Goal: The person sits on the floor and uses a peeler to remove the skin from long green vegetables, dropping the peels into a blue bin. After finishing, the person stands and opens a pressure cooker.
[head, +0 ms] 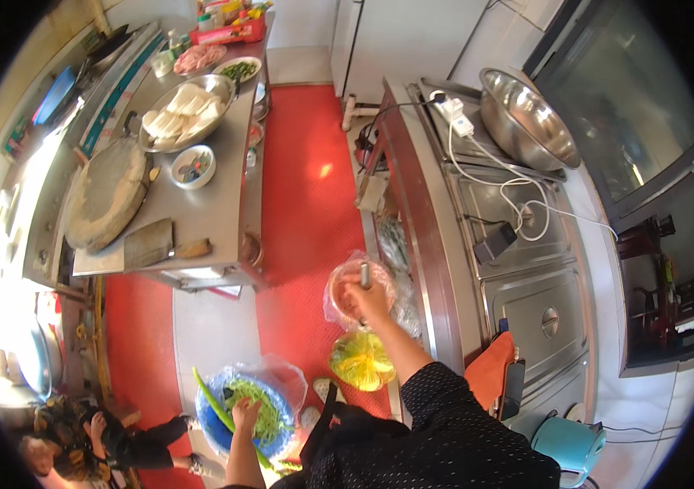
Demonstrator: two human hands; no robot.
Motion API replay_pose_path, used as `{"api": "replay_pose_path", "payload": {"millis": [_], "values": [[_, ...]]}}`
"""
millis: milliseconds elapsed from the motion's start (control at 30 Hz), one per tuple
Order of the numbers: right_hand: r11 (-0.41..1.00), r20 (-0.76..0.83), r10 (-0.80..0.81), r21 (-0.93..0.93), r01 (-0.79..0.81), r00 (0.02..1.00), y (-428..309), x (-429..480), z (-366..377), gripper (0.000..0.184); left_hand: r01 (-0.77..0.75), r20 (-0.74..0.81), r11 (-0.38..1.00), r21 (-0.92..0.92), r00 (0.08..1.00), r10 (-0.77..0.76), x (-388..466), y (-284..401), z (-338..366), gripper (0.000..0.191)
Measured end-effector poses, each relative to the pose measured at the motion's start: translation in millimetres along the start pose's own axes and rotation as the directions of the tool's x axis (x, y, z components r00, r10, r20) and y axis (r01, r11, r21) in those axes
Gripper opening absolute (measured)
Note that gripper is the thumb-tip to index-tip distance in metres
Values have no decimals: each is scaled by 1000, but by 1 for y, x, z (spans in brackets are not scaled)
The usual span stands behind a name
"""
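My left hand (245,414) reaches over a blue basin (208,422) lined with clear plastic, its fingers at a heap of pale green shredded vegetable (270,412). Whether the fingers grip anything is unclear. A long green vegetable (208,389) slants across the basin and passes under my left wrist. Over a pink bin (338,299) with a clear bag liner, my right hand (366,299) is closed round a metal-handled tool (365,274); its working end is mostly hidden. Just below the bin is a yellow plastic bag (362,362).
At left, a steel worktable (215,205) bears a cleaver (160,246), a round chopping block (109,192) and a pan of white slices (182,113). On the right counter are a steel bowl (527,119) and a power strip (454,113). A child (127,437) is at lower left.
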State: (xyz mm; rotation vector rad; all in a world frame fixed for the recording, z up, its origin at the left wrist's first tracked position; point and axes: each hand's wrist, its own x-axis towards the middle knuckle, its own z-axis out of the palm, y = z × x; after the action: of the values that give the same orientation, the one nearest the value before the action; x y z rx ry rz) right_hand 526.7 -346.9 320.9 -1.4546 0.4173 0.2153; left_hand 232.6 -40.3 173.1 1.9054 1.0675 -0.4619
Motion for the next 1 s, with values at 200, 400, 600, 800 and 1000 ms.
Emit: {"api": "replay_pose_path", "payload": {"millis": [200,400,600,800,1000], "values": [[995,-2,-9,-100,9,1000,-35,-14,-73,17,61,64,996,-61,996,-57,-24,26,-2,46],[995,-102,66,82,-58,993,-77,-16,-115,18,-319,294,919,232,924,247,-22,127,16,45],[985,-73,-74,148,85,995,-136,-24,-133,22,-742,302,630,229,669,679,-1,297,62,39],[959,-356,-279,-56,277,892,-242,24,-165,21,-897,133,429,-108,415,900,12,473,89,31],[894,-490,-425,-360,267,761,-339,182,-178,23,-874,171,401,-275,366,915,73,675,127,28]]}}
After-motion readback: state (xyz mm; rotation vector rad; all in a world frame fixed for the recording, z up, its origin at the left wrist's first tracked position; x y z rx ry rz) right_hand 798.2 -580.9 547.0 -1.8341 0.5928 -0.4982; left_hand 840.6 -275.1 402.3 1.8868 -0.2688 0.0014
